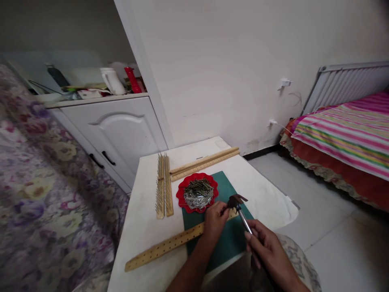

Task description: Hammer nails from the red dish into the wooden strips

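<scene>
A claw hammer (244, 221) is gripped around its handle by my right hand (264, 245). Its dark head sits over the right part of a wooden strip with rows of holes (165, 246). My left hand (215, 221) rests on that strip, fingers pinched together right beside the hammer head; whatever they pinch is too small or hidden to make out. The strip lies slantwise across a green mat (225, 247), its left end reaching past the mat. Behind my left hand, a red scalloped dish (180, 195) holds a heap of nails (199, 194).
Two wooden strips (168, 186) stand left of the dish, the outer bristling with nails. More strips (206, 163) lie along the back of the white-covered table (146, 235). A cabinet (121, 129) and floral curtain (60, 194) are left, a bed (343, 138) right.
</scene>
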A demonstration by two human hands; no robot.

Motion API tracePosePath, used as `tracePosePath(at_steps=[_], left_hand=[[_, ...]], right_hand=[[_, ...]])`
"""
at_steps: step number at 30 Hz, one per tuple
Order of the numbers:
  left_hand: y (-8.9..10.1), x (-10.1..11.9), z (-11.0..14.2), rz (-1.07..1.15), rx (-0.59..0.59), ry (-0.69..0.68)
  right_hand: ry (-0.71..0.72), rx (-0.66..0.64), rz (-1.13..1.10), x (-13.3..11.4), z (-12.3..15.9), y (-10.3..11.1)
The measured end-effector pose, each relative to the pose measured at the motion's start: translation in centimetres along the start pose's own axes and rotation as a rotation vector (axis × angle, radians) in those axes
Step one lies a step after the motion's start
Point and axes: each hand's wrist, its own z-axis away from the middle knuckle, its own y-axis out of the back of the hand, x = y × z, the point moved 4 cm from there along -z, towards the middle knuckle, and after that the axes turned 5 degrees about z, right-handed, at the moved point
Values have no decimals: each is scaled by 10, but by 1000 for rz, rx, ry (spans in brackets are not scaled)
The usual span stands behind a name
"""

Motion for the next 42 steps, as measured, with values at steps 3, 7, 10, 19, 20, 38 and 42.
tracePosePath(at_steps=[3, 7, 10, 19, 20, 38, 42], left_hand=[[0, -1, 0, 4, -4, 7], [1, 1, 0, 10, -29, 12], [1, 1, 0, 16, -23, 11], [3, 3, 0, 28, -24, 5], [4, 4, 0, 37, -24, 8], [85, -15, -52, -483, 73, 121], [77, -28, -72, -574, 109, 203]], right_hand=[[-13, 42, 10, 1, -2, -2], [2, 49, 87, -2, -4, 1], [67, 73, 142, -7, -4, 4], [-17, 41, 23, 4, 2, 5], [-30, 57, -26, 9, 3, 8], [-119, 153, -243, 56, 16, 34], [-106, 149, -237, 60, 13, 33]])
